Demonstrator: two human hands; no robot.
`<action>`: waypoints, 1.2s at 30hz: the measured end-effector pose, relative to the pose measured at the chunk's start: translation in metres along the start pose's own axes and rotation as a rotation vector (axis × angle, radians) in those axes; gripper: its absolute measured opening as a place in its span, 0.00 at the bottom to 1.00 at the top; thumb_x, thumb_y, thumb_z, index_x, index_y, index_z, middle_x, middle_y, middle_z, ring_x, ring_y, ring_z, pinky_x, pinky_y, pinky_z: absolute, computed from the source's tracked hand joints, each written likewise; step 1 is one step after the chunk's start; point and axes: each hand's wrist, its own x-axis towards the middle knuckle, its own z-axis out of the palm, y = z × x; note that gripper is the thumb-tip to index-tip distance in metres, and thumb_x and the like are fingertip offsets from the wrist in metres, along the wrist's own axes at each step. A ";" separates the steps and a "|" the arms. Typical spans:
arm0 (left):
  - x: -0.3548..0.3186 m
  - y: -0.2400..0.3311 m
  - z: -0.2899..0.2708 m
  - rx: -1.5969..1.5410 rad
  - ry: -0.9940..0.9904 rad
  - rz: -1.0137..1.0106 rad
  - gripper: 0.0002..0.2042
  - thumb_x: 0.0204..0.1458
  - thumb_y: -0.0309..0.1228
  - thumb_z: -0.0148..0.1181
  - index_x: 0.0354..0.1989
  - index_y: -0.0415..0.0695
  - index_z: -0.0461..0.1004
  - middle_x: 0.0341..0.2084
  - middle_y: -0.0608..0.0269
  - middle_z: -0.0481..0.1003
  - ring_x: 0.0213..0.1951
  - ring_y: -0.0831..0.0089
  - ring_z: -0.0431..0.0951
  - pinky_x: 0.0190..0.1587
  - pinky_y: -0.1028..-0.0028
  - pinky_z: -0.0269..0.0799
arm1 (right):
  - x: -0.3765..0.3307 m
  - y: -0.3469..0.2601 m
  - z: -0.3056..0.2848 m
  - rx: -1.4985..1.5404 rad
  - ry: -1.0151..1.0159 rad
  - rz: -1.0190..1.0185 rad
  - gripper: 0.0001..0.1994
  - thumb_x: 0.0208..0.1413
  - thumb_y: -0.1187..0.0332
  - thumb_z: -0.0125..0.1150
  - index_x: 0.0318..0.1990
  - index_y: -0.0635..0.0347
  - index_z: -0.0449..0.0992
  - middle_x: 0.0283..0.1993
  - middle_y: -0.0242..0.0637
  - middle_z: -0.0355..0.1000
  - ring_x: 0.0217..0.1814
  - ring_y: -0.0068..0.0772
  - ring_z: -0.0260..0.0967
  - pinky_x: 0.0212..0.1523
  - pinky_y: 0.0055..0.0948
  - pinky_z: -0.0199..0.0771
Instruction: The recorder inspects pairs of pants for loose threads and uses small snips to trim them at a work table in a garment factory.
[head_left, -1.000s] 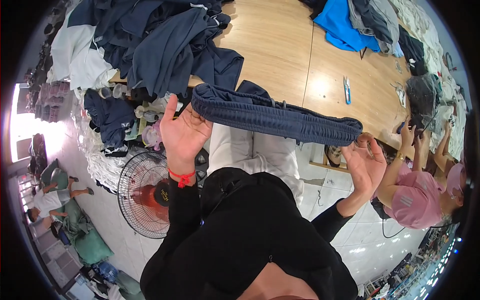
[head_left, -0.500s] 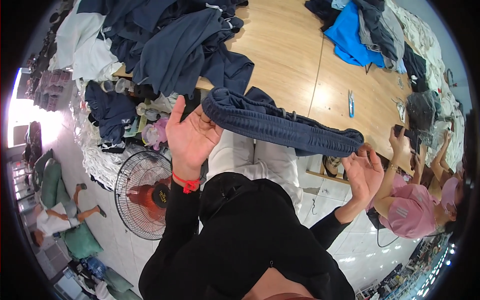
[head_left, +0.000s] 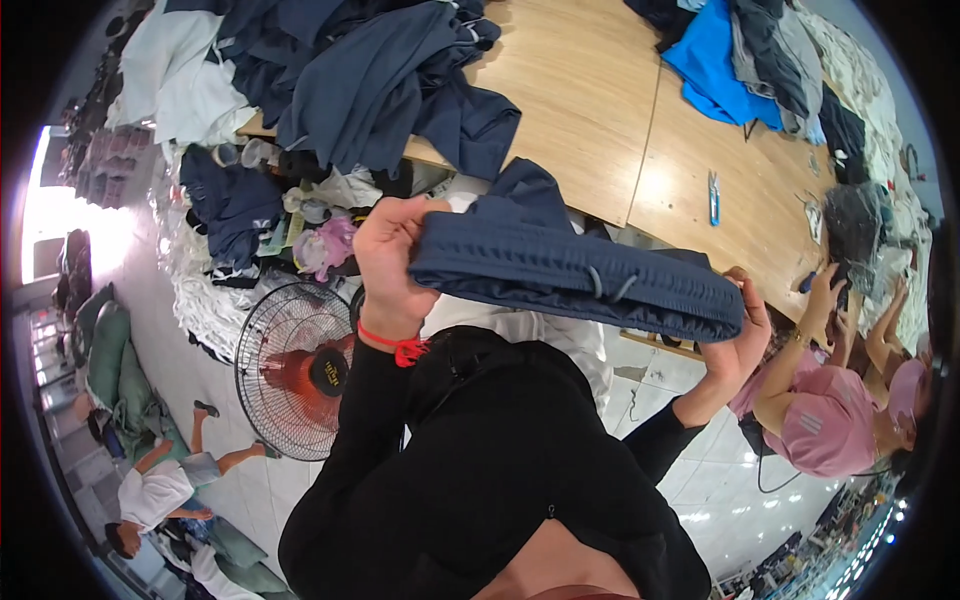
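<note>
Stretched sideways in front of my body is a pair of navy drawstring pants (head_left: 520,258), its gathered elastic waistband toward me. Two grey drawstring ends (head_left: 612,284) poke out near the middle of the band. My left hand (head_left: 388,265) is closed round the band's left end, a red cord at the wrist. At the opposite end my right hand (head_left: 736,350) grips the band, thumb and fingers curled at its edge; part of that hand is behind the cloth. Most of the leg fabric hangs behind the waistband, so its length is hidden.
Ahead stands a wooden table (head_left: 570,90) with a heap of navy garments (head_left: 370,85) at left and blue snips (head_left: 714,200) at right. A bright blue garment (head_left: 715,70) lies beyond. A fan (head_left: 295,370) stands by my left arm. A person in pink (head_left: 815,420) works at right.
Both hands have turned inward and closed on the waistband from more open palms. The band has rolled, bringing the drawstring to the front. At far left, the person in white has moved.
</note>
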 end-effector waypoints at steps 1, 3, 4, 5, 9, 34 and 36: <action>-0.002 -0.009 -0.002 0.275 0.035 0.226 0.18 0.64 0.38 0.54 0.38 0.30 0.78 0.36 0.45 0.83 0.35 0.58 0.84 0.45 0.63 0.81 | -0.001 0.001 0.000 0.004 -0.002 0.008 0.08 0.74 0.70 0.49 0.53 0.62 0.70 0.42 0.40 0.74 0.53 0.39 0.74 0.60 0.44 0.73; -0.010 -0.021 0.004 0.760 -0.088 0.638 0.19 0.49 0.37 0.66 0.36 0.28 0.76 0.37 0.46 0.83 0.35 0.63 0.83 0.45 0.70 0.80 | -0.001 -0.002 -0.003 -0.033 -0.060 0.019 0.10 0.75 0.69 0.46 0.53 0.64 0.71 0.42 0.42 0.76 0.49 0.41 0.75 0.58 0.47 0.73; -0.010 -0.015 0.006 0.766 -0.086 0.643 0.19 0.49 0.37 0.66 0.36 0.28 0.76 0.37 0.46 0.83 0.35 0.63 0.83 0.45 0.70 0.80 | -0.002 -0.005 -0.012 -0.045 -0.172 0.025 0.13 0.73 0.70 0.49 0.60 0.66 0.69 0.46 0.45 0.78 0.54 0.43 0.76 0.60 0.49 0.74; -0.007 -0.006 0.004 0.528 -0.269 0.299 0.19 0.48 0.34 0.67 0.39 0.27 0.78 0.37 0.49 0.82 0.36 0.66 0.82 0.45 0.70 0.78 | -0.014 0.002 0.001 -0.198 -0.087 -0.127 0.18 0.71 0.69 0.52 0.64 0.67 0.66 0.47 0.46 0.79 0.55 0.46 0.77 0.61 0.48 0.75; -0.029 0.003 0.055 0.668 -0.299 0.149 0.28 0.38 0.27 0.77 0.49 0.24 0.79 0.39 0.55 0.81 0.44 0.72 0.82 0.50 0.73 0.74 | -0.074 0.017 0.044 -1.208 -0.255 -0.624 0.46 0.51 0.75 0.76 0.75 0.66 0.54 0.58 0.56 0.77 0.55 0.50 0.81 0.61 0.43 0.80; 0.092 -0.087 -0.098 1.049 0.145 0.101 0.30 0.55 0.17 0.68 0.68 0.37 0.68 0.63 0.48 0.73 0.56 0.61 0.82 0.55 0.67 0.80 | 0.098 0.083 -0.138 -1.393 0.307 -0.610 0.32 0.56 0.88 0.62 0.70 0.68 0.67 0.62 0.47 0.75 0.59 0.32 0.78 0.54 0.27 0.81; 0.083 -0.085 -0.104 0.993 0.182 -0.008 0.30 0.57 0.16 0.66 0.69 0.38 0.68 0.67 0.49 0.70 0.62 0.59 0.79 0.61 0.65 0.77 | 0.083 0.098 -0.138 -1.236 0.371 -0.501 0.32 0.57 0.87 0.63 0.71 0.67 0.66 0.66 0.49 0.71 0.62 0.38 0.77 0.56 0.34 0.85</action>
